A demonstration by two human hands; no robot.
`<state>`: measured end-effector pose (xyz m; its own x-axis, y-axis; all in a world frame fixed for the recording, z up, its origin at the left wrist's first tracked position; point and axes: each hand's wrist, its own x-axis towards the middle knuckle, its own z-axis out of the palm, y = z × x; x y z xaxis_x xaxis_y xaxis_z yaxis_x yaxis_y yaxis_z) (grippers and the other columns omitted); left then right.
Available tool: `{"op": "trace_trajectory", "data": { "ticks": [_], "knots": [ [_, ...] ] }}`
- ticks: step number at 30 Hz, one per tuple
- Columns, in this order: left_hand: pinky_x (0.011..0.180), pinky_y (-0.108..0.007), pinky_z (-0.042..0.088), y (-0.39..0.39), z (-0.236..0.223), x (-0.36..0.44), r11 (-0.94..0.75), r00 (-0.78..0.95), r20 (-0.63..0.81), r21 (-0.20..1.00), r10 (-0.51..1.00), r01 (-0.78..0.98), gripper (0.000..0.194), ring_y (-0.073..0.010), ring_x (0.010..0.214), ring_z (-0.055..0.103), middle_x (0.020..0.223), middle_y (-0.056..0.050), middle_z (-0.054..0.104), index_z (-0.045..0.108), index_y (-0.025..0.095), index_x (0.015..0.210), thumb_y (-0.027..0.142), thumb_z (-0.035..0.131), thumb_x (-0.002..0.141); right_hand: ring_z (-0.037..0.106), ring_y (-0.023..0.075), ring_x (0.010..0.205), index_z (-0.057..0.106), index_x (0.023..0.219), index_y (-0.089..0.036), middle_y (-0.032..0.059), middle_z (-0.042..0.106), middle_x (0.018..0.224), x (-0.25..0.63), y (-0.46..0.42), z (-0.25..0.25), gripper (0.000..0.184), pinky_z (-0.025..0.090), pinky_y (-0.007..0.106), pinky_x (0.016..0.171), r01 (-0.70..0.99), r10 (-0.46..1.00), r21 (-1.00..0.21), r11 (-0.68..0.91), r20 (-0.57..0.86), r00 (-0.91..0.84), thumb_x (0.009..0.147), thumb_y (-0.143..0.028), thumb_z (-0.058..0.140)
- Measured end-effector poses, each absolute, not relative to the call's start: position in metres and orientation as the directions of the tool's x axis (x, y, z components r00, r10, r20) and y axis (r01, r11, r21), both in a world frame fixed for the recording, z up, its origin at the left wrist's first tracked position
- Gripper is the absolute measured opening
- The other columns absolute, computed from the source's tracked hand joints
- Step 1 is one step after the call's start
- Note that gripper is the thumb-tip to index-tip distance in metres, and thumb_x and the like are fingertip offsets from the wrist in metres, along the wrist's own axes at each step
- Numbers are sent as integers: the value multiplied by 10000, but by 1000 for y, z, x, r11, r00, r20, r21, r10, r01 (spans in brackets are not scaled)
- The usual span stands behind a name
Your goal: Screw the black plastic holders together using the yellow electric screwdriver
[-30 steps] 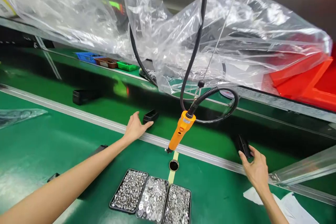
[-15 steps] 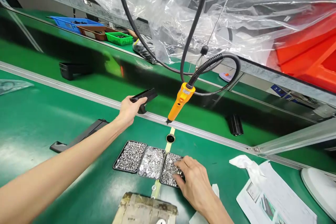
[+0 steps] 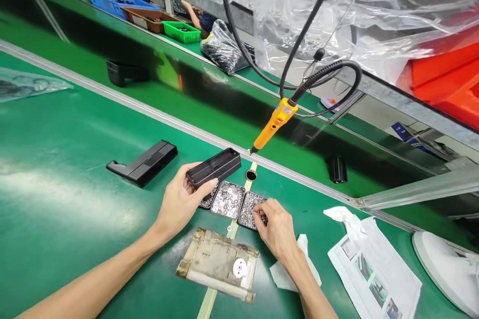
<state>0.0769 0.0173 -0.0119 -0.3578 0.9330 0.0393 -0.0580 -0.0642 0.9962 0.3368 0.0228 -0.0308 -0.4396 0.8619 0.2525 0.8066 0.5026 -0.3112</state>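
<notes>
The green counter (image 3: 93, 209) is bordered by a metal rail (image 3: 149, 111); an orange power tool (image 3: 275, 124) is suspended above. Coloured bins (image 3: 182, 33) are ranged beyond. A black housing (image 3: 217, 168) is clasped in the left hand (image 3: 177, 199), above the counter. The right hand (image 3: 275, 224) is bunched at the right-hand tray (image 3: 246, 212); whether a part is held cannot be told.

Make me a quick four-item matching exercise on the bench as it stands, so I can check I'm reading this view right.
1. Left hand
2. Right hand
3. Corded screwdriver
4. Printed sheet

A. Lying to the right of both hands
B. At the rightmost tray of small metal parts
C. Holding a hollow black part
D. Orange-bodied, tip pointing down

Pairs: 1-C, 2-B, 3-D, 4-A
</notes>
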Motion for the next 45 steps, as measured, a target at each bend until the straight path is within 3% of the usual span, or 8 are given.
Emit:
{"op": "trace_trajectory", "data": {
  "ticks": [11, 16, 29, 36, 45],
  "knots": [
    [906, -366, 577, 10, -26, 75, -65, -322, 69, 998, 944, 23, 566, -253, 1030, 705, 1179, -85, 711, 575, 202, 1273, 393, 812, 796, 622, 178, 824, 683, 894, -240, 8, 653, 837, 335, 20, -28, 120, 455, 282, 730, 805, 884, -367, 466, 234, -405, 983, -215, 607],
    [885, -348, 578, 10, -25, 75, -73, -327, 81, 997, 942, 36, 549, -242, 1011, 704, 1172, -79, 710, 586, 204, 1261, 394, 813, 799, 630, 193, 855, 698, 995, -245, 16, 663, 881, 335, 20, -30, 74, 467, 295, 746, 799, 887, -386, 461, 221, -405, 975, -298, 650],
    [889, -367, 582, 10, -27, 75, -59, -326, 78, 996, 942, 68, 553, -253, 1037, 707, 1186, -82, 708, 586, 208, 1265, 394, 814, 797, 614, 184, 811, 693, 899, -228, 11, 663, 823, 335, 23, -32, 107, 465, 300, 757, 762, 887, -456, 460, 266, -376, 948, -179, 612],
    [901, -359, 576, 11, -26, 74, -67, -334, 75, 997, 939, 36, 543, -245, 1036, 703, 1171, -78, 711, 598, 202, 1253, 378, 822, 791, 564, 143, 670, 695, 906, -240, -16, 646, 769, 334, -2, -3, 114, 466, 266, 662, 696, 890, -555, 455, 270, -367, 954, -191, 604],
    [902, -357, 578, 12, -25, 75, -70, -342, 67, 998, 937, 3, 553, -245, 1041, 701, 1147, -83, 711, 597, 182, 1235, 389, 835, 781, 582, 167, 712, 714, 884, -210, 11, 665, 758, 336, 1, -18, 138, 445, 312, 701, 723, 901, -540, 431, 300, -313, 940, -173, 593]
  ]
}}
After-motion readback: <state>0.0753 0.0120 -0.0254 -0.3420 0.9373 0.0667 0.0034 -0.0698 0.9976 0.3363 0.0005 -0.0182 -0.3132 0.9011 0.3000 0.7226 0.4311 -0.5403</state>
